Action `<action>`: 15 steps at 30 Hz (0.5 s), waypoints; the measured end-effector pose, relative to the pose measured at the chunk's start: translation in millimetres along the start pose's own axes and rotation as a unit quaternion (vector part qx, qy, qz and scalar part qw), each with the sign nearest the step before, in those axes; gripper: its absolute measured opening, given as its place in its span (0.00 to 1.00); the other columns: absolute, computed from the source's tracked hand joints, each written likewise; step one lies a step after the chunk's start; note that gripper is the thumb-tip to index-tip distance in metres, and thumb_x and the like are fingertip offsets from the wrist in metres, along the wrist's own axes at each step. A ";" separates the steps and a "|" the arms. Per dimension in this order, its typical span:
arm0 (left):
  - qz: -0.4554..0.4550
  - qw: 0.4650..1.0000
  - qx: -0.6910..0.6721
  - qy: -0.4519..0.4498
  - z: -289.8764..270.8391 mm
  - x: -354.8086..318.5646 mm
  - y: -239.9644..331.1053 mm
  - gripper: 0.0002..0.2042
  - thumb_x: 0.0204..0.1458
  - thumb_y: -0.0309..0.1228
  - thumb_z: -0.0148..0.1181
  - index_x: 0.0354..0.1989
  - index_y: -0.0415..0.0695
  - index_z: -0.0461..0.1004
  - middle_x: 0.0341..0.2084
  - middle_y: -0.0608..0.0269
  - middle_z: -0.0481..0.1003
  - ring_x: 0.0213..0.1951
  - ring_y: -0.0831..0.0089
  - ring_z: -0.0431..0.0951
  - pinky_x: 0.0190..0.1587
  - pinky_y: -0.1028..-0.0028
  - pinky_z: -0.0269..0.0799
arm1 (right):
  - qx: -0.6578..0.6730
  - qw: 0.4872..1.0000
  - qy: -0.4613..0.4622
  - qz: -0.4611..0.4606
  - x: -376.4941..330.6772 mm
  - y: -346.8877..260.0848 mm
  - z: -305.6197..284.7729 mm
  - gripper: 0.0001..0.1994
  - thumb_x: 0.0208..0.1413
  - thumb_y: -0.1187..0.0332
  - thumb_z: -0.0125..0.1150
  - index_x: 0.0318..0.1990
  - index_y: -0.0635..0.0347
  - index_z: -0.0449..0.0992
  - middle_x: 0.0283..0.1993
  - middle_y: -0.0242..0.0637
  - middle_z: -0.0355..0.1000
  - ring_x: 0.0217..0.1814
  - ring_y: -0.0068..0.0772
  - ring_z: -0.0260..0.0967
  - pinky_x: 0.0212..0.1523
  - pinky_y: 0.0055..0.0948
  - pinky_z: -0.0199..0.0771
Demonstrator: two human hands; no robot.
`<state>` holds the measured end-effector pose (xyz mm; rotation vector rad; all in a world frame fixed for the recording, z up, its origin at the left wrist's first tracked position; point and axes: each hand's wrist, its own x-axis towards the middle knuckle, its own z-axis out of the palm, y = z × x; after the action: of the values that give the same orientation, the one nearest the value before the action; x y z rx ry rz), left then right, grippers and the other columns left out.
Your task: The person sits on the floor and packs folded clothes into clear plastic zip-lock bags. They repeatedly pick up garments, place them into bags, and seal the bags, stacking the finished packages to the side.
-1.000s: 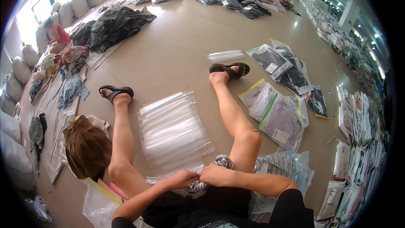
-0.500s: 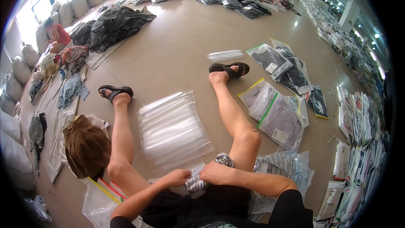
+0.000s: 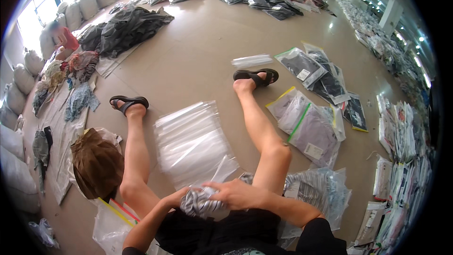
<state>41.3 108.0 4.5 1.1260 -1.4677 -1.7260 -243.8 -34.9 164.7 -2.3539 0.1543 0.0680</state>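
A grey-and-white striped garment [image 3: 200,203] is bunched up in my lap between my thighs. My left hand [image 3: 178,197] grips its left side, with the fingers partly hidden by the folds. From the right, my right hand [image 3: 236,193] closes over the other side, thumb and fingers on the cloth. A narrow clear plastic strip [image 3: 219,169] sticks up just beyond my hands; what it is attached to is hidden. In front, between my legs, lies an overlapping stack of clear plastic bags [image 3: 191,137].
Bagged grey garments [image 3: 314,134] and bagged dark ones [image 3: 306,68] lie on the right. Beside my right thigh is a bagged striped garment [image 3: 311,186]. A brown pleated garment [image 3: 96,163] rests by my left leg. Another person [image 3: 68,40] sits among cloth heaps at far left.
The striped garment is more bunched and sits slightly further left, my left hand having shifted left with it. My right hand has changed its grip, and the plastic strip now stands up.
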 end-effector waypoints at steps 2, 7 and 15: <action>-0.182 0.940 -0.288 -0.011 10.2 19.5 -28.7 0.17 0.66 0.33 0.66 0.59 0.36 0.79 0.50 0.66 0.83 0.51 0.80 0.78 0.55 0.74 0.75 | 0.087 0.996 0.003 -0.031 3.4 2.1 18.3 0.27 0.50 0.73 0.70 0.61 0.51 0.79 0.75 0.40 0.66 0.59 0.55 0.79 0.55 0.48 0.81; -0.072 0.988 -0.075 0.111 27.0 11.8 22.8 0.15 0.70 0.34 0.62 0.56 0.35 0.81 0.44 0.65 0.83 0.45 0.81 0.79 0.48 0.75 0.76 | 0.103 0.994 -0.024 -0.011 12.8 25.6 39.8 0.24 0.52 0.69 0.71 0.59 0.53 0.80 0.66 0.41 0.75 0.58 0.54 0.79 0.57 0.46 0.80; 0.041 0.805 -0.112 0.581 28.8 27.6 39.0 0.15 0.73 0.37 0.59 0.37 0.39 0.80 0.19 0.74 0.70 0.19 0.84 0.68 0.21 0.77 0.60 | 0.474 0.880 -0.004 0.005 16.2 59.5 80.2 0.28 0.51 0.72 0.77 0.61 0.65 0.80 0.57 0.34 0.83 0.59 0.26 0.75 0.63 0.35 0.76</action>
<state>0.2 89.6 37.3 1.5143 -0.4920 -0.7460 -235.8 -21.6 64.7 -1.3668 0.1491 0.0003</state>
